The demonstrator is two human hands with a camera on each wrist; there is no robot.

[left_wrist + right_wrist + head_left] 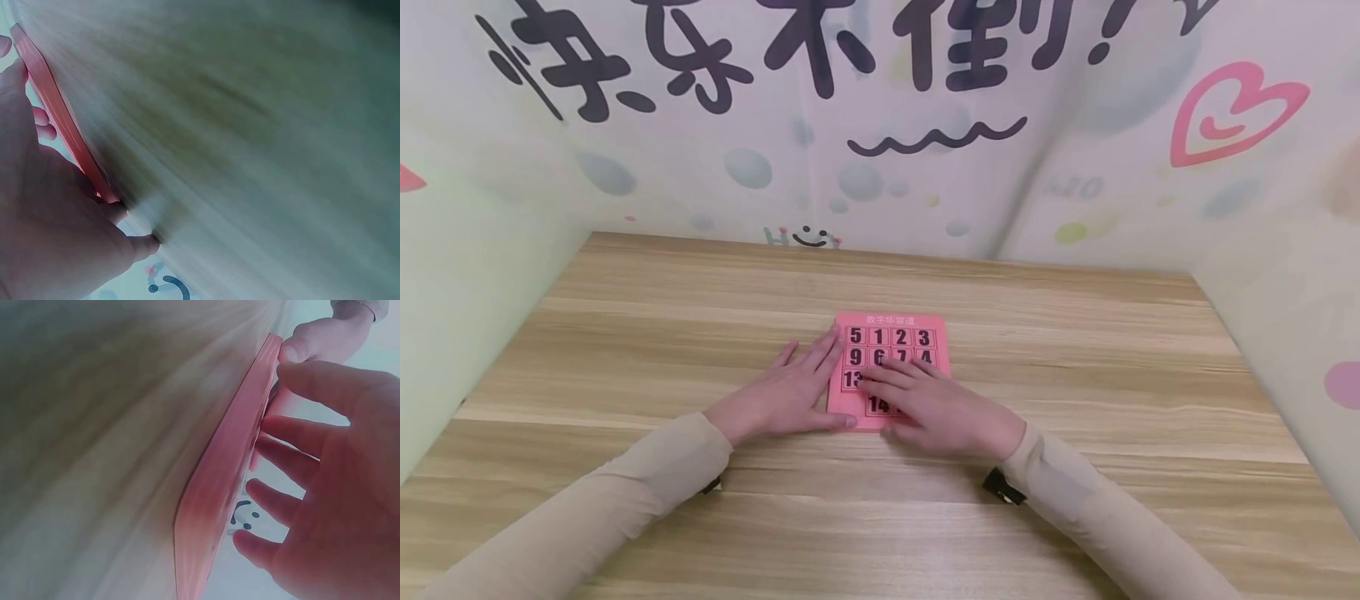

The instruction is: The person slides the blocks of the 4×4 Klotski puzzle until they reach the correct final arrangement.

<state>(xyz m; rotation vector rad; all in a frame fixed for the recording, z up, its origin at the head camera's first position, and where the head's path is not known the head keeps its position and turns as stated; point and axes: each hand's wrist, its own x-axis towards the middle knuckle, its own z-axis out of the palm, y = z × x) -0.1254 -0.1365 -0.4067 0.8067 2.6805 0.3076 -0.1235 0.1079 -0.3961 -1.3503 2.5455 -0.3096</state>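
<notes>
A pink sliding number puzzle (891,319) lies flat on the wooden table. Its top row reads 5, 1, 2, 3 and the second 9, 6, 7, 4. The 13 tile (852,380) starts the third row; a gap shows at bottom left, beside the 14 tile (877,406). My left hand (786,396) rests along the puzzle's left side, fingers straight at the edge, thumb on the near left corner. My right hand (943,408) lies over the lower right tiles, its fingers extended and fingertips close by the 13 tile. It hides most of the third row.
The wooden table (715,283) reaches back to a printed wall covering (700,158) with dark characters and a pink heart. Pale side panels stand at left and right. A black strap piece (1004,487) shows under the right wrist.
</notes>
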